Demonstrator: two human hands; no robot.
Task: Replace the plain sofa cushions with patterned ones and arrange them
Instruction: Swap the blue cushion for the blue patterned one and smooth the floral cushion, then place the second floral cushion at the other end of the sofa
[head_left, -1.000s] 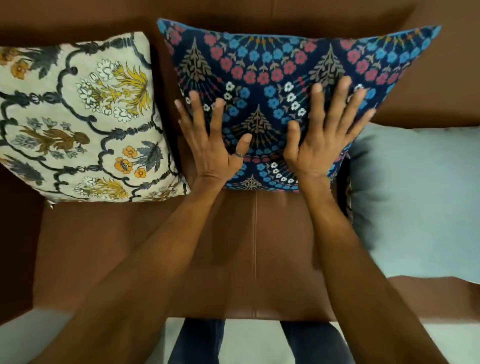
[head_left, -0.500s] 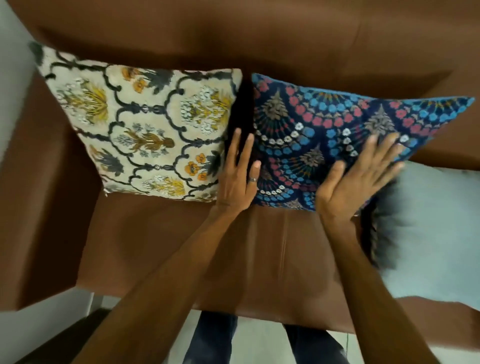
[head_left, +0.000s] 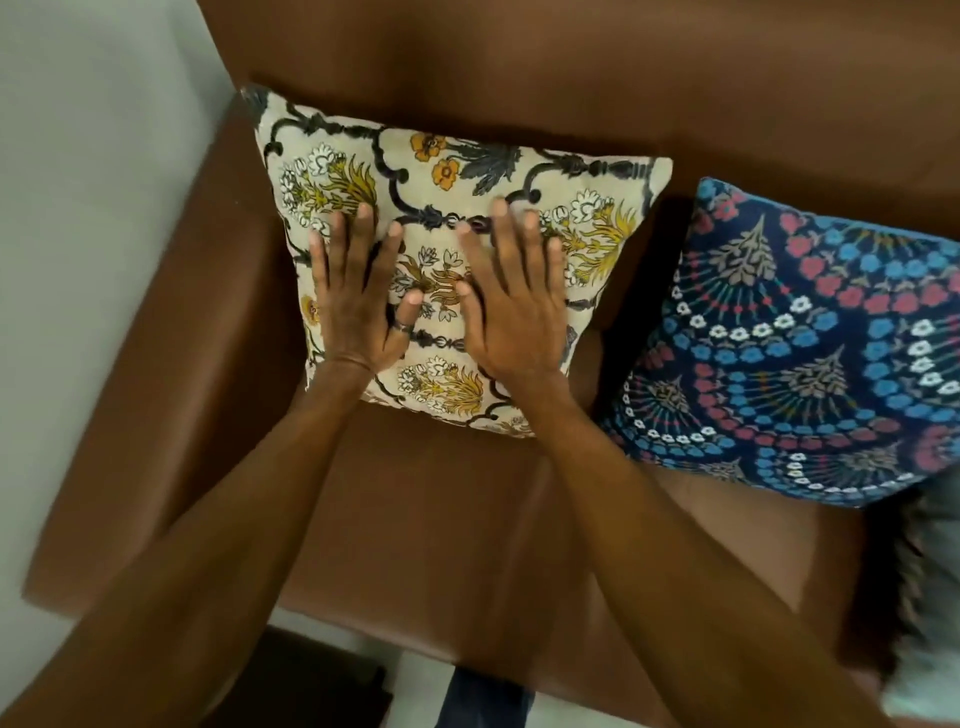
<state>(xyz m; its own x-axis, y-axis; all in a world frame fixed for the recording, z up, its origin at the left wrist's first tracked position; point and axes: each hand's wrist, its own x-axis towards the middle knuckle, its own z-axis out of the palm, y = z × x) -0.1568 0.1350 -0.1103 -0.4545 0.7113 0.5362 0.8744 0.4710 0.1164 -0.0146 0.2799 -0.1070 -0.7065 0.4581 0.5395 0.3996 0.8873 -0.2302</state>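
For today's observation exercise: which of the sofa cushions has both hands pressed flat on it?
The cream floral cushion at the sofa's left end. The left hand and right hand lie on it; the navy patterned cushion beside it is untouched.

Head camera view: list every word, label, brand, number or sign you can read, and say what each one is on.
None: no readable text in this view.
Cream floral cushion: printed flowers and scrollwork only, no lettering.
Dark blue cushion: printed flowers and fan shapes only, no lettering.
Brown sofa: no tag or brand mark visible.
Left hand and right hand lie flat on the cream cushion; the ring on the left thumb is too small to show any marking.
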